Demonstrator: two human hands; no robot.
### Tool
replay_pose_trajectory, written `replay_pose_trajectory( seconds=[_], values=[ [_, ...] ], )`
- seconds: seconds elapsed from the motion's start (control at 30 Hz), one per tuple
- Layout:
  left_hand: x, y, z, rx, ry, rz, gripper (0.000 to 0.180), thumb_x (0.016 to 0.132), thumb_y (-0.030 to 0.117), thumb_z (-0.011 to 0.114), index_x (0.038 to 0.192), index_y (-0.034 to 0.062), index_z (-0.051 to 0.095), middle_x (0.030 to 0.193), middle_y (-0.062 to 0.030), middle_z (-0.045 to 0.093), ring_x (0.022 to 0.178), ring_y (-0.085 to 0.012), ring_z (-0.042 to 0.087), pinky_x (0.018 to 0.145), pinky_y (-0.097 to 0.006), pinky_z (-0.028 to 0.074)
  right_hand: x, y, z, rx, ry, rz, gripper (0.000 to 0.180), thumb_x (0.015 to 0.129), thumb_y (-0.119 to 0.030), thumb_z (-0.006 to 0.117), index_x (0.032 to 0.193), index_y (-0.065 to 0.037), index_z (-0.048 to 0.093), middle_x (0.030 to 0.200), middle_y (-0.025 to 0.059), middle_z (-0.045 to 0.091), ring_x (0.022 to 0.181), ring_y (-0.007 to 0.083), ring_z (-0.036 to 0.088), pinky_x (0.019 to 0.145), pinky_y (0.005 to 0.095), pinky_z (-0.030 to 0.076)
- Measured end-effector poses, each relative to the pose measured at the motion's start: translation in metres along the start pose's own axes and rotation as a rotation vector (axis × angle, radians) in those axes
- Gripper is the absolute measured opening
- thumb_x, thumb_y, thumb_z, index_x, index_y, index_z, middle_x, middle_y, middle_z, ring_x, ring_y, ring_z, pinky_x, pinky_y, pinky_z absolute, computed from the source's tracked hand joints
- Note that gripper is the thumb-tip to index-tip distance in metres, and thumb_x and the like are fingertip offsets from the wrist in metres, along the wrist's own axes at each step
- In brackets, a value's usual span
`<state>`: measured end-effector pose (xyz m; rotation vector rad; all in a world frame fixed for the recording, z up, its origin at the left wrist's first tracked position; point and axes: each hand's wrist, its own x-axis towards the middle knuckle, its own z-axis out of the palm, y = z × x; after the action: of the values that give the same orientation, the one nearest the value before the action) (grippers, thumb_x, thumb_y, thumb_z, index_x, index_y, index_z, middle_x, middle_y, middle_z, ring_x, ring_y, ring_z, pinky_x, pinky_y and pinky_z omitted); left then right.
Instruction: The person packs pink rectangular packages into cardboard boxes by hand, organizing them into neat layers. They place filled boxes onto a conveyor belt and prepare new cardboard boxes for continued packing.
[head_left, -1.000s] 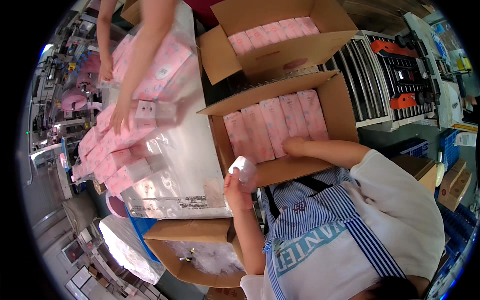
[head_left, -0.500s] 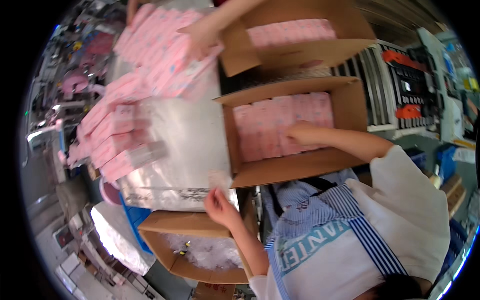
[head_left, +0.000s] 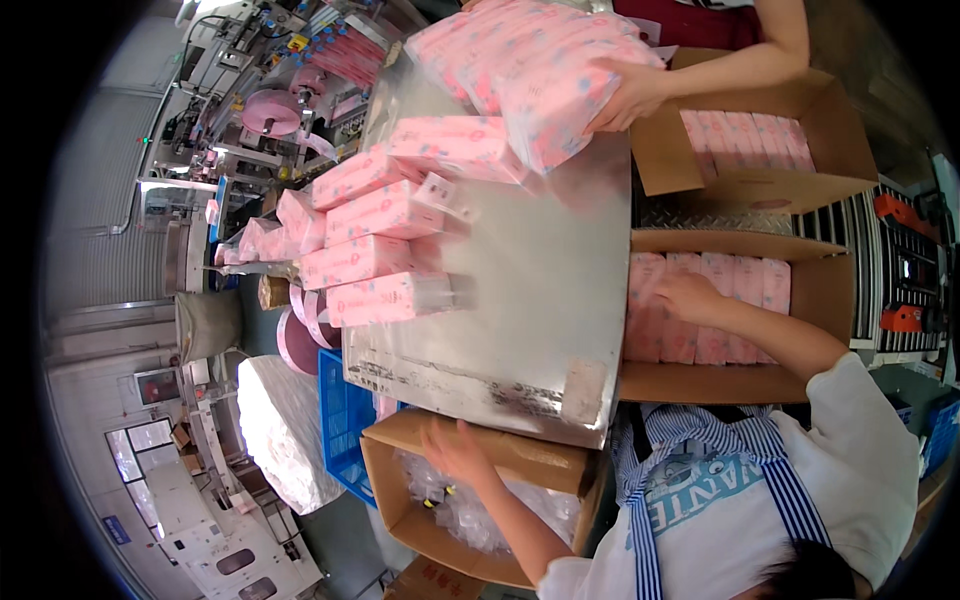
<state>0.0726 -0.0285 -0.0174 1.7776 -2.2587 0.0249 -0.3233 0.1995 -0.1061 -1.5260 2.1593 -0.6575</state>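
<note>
My right hand [head_left: 690,297] rests on a row of pink tissue packs [head_left: 712,345] inside an open cardboard carton [head_left: 715,385]. Its fingers reach out over the packs at the left of the row, and it grips none that I can make out. My left hand [head_left: 458,458] is over the near-left cardboard box [head_left: 470,438], which holds crumpled clear plastic [head_left: 530,510]. Its fingers are spread and nothing is in them. On the metal table [head_left: 530,300], several loose pink packs [head_left: 385,298] lie at the left, some with clear wrap sticking out at the ends.
Across the table, another person's hand [head_left: 632,95] holds a large clear-wrapped bundle of pink packs [head_left: 550,80]. A second carton [head_left: 830,135] with pink packs stands beyond mine. A roller conveyor [head_left: 880,290] runs at the right. A blue crate [head_left: 343,430] stands beside the plastic-filled box.
The view has swung left. My left hand has moved from the table's near corner to over the plastic-filled box. My right hand has shifted left along the packs. The other person's bundle is raised and tilted.
</note>
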Motion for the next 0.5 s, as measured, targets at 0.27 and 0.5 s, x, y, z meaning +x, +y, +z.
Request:
replay_pose_trajectory(
  seconds=[0.27,0.5],
  values=[
    [0.222,0.068,0.033,0.248,-0.191,0.589,0.076,0.071,0.013,0.068,0.139,0.0232,0.036,0.137,-0.0094,0.04,0.127,-0.0329,0.035,0.103,-0.054,0.029,0.273,-0.165,-0.015,-0.246,0.53,-0.271,0.031,0.077,-0.01,0.054,0.107,-0.007,0.06,0.122,0.0105,0.051,0.101,0.0268,0.051,0.086,0.0401,0.044],
    [0.274,0.06,0.037,0.199,-0.228,0.881,0.073,0.064,0.016,0.068,0.132,0.022,0.044,0.132,-0.0065,0.045,0.127,-0.0282,0.038,0.106,-0.059,0.021,0.329,-0.139,-0.02,-0.651,0.201,-0.198,0.017,0.073,-0.011,0.057,0.085,-0.004,0.067,0.09,0.0078,0.061,0.098,0.0229,0.051,0.081,0.0407,0.04]
  ],
)
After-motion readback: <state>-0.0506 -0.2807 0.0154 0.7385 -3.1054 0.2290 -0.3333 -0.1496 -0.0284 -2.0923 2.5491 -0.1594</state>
